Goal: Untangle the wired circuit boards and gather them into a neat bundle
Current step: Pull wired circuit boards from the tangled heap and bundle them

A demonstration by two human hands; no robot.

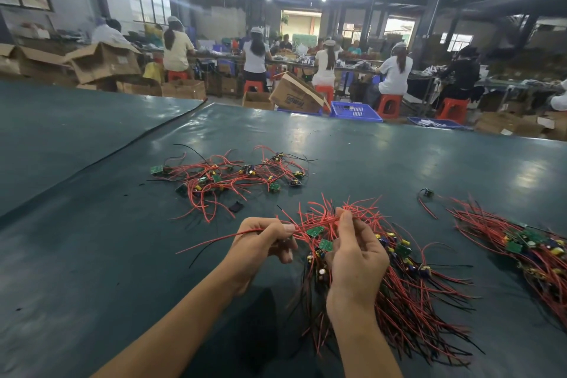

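Beyond the wired boards (408, 291) stands a blue crate (356, 110), contents unclear.

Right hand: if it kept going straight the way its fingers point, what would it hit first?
The right hand pinches red wires, so their splayed tips just ahead come first. Past them only green table shows; the tangled pile seems to lie off to the left, though depth is unclear.

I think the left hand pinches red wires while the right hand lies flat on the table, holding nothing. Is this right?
Not quite. The left hand does pinch the red wires, but the right hand is not lying flat: its fingers pinch those wires too, as the head view shows.
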